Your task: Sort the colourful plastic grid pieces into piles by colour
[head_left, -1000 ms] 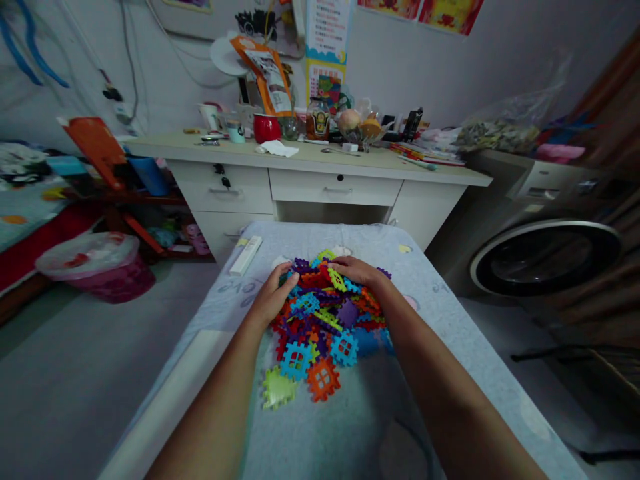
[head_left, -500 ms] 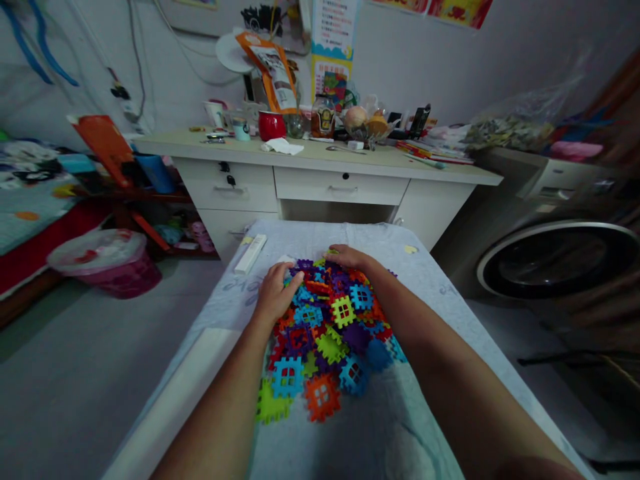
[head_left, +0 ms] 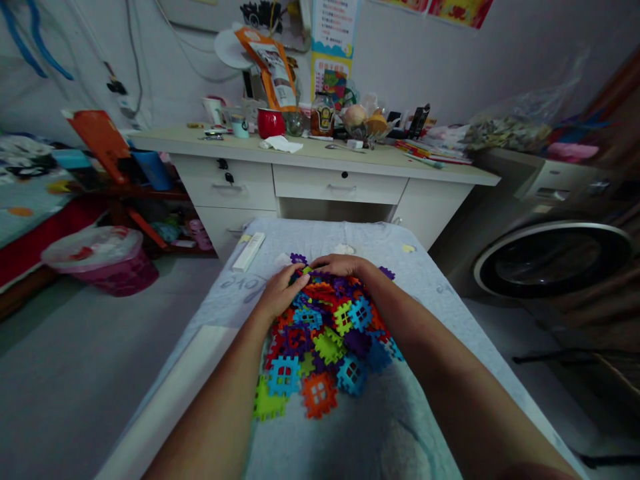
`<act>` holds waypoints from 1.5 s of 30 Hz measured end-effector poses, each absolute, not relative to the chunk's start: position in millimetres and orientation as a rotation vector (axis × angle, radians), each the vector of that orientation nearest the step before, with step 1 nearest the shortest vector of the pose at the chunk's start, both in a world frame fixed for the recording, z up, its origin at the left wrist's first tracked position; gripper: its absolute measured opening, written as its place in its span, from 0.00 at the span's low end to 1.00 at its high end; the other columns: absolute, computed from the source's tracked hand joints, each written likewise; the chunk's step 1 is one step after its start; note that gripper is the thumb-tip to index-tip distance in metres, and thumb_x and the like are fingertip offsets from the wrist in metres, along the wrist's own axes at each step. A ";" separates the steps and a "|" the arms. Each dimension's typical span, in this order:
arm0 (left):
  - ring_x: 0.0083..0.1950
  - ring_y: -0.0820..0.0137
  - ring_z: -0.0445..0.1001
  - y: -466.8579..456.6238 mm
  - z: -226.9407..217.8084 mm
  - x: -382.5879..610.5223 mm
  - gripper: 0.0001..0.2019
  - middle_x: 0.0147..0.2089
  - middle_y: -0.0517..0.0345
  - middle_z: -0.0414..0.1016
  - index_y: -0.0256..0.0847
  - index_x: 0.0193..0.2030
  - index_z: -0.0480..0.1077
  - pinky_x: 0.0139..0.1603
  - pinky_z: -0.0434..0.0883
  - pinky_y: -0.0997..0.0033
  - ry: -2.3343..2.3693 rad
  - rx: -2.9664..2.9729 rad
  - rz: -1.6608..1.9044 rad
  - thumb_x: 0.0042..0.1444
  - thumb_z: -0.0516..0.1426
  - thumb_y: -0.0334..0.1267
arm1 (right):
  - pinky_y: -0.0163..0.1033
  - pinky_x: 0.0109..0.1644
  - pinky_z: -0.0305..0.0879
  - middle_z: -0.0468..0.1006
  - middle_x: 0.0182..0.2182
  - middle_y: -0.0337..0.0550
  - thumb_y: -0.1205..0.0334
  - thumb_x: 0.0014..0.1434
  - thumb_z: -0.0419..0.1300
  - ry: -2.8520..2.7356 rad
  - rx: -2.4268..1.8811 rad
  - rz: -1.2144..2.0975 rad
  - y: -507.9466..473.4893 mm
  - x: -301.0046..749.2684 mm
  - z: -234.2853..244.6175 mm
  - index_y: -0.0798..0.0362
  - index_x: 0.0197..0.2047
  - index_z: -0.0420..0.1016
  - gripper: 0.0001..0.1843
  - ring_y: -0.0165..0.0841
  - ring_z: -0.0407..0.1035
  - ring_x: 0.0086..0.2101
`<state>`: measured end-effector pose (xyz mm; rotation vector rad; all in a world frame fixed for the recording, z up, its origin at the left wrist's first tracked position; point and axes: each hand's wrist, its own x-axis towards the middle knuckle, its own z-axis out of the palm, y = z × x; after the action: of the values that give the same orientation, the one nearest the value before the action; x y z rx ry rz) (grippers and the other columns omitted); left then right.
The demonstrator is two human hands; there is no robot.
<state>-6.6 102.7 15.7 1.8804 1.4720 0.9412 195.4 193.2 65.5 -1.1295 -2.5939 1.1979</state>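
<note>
A heap of colourful plastic interlocking blocks (head_left: 330, 347) lies on the cloth-covered table (head_left: 400, 413). Many are square with toothed edges, and some have window-like holes. My left hand (head_left: 283, 291) rests against the heap's far left side, thumb apart from the fingers. Curved over the far edge, my right hand (head_left: 339, 265) touches the blocks there, its fingertips partly hidden among them close to my left fingers. Neither hand visibly grips a single block. An orange window block (head_left: 319, 395) and a light blue one (head_left: 284, 375) lie at the near end.
A long white box (head_left: 249, 252) lies at the table's far left. Beyond stands a white desk (head_left: 320, 155) with jars, a red cup (head_left: 271, 124) and papers. A washing machine (head_left: 550, 247) is at right, a pink lined bin (head_left: 110, 267) at left.
My right hand has moved left along the far edge, nearer my left hand. Blocks at the back have shifted, and one purple block now shows apart behind my left fingers.
</note>
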 end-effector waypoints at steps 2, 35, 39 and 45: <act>0.60 0.60 0.69 102.2 15.0 -6.4 0.25 0.58 0.51 0.72 0.44 0.57 0.69 0.63 0.64 0.56 1.420 1.869 0.995 0.60 0.50 0.57 | 0.39 0.56 0.64 0.80 0.47 0.41 0.49 0.61 0.59 -2.512 -1.158 1.157 187.5 207.9 76.5 0.52 0.48 0.79 0.19 0.37 0.72 0.48; 0.53 0.60 0.75 104.6 9.3 -10.0 0.24 0.50 0.55 0.79 0.44 0.48 0.75 0.56 0.68 0.62 1.738 1.850 0.963 0.58 0.49 0.58 | 0.32 0.23 0.52 0.66 0.18 0.31 0.49 0.38 0.69 -1.012 -1.310 1.061 129.5 373.0 16.5 0.52 0.28 0.69 0.20 0.24 0.56 0.18; 0.53 0.60 0.75 104.9 9.2 -9.8 0.24 0.50 0.55 0.79 0.45 0.48 0.74 0.56 0.68 0.62 1.735 1.848 0.965 0.58 0.49 0.58 | 0.32 0.22 0.53 0.68 0.18 0.32 0.48 0.38 0.69 -1.043 -1.358 1.076 129.2 370.9 17.7 0.54 0.29 0.71 0.20 0.24 0.58 0.18; 0.52 0.60 0.75 105.6 8.5 -9.9 0.23 0.49 0.56 0.79 0.46 0.47 0.74 0.56 0.68 0.62 1.746 1.845 0.954 0.58 0.49 0.59 | 0.33 0.27 0.60 0.73 0.24 0.34 0.53 0.35 0.69 -1.049 -1.351 1.085 129.9 370.7 16.9 0.52 0.34 0.73 0.22 0.27 0.65 0.23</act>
<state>-9.9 105.6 8.5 1.8453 1.7462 0.9543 370.7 129.9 16.9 -1.3510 -1.0494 1.0849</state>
